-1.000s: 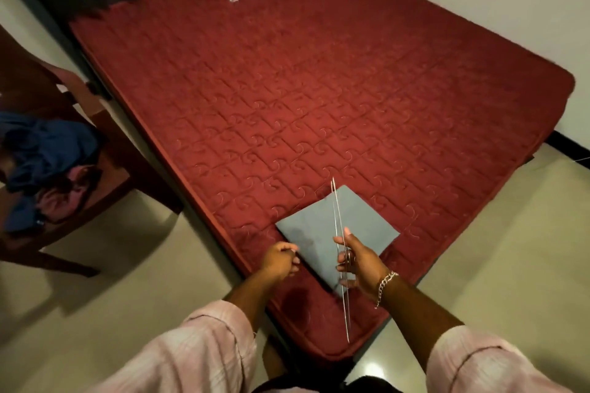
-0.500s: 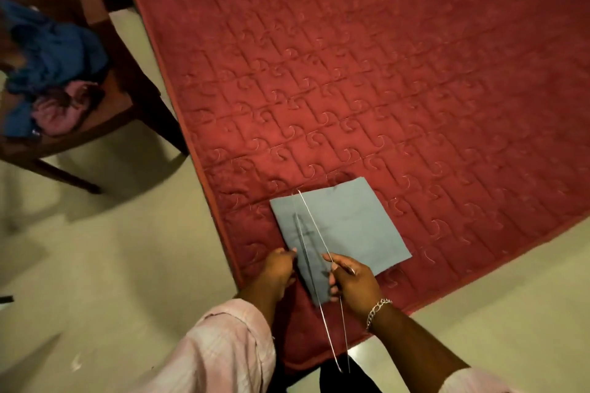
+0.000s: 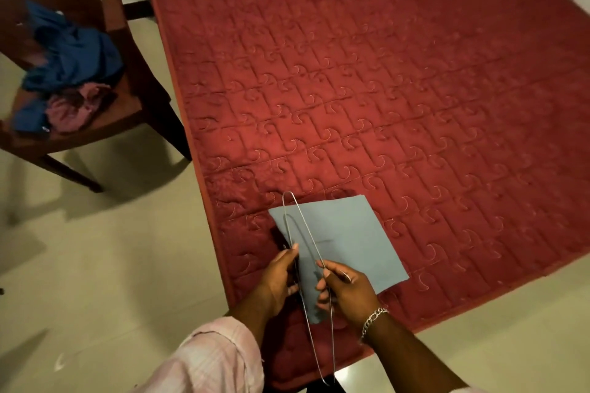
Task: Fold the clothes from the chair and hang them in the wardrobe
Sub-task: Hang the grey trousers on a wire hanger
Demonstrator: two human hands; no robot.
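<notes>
Since a moment ago both my hands have come in over the folded grey-blue cloth [image 3: 344, 233], and the wire hanger [image 3: 306, 242] now lies across its near corner; my left hand [image 3: 281, 277] pinches one wire between thumb and fingertips; my right hand [image 3: 348, 289] has its fingers curled round the other wire, a chain bracelet [image 3: 373, 317] at the wrist; the cloth rests flat on the red quilted mattress [image 3: 399, 89], close to its near edge; blue and pink clothes [image 3: 68, 73] lie heaped on the wooden chair [image 3: 134, 99] to the left, well apart from the cloth.
</notes>
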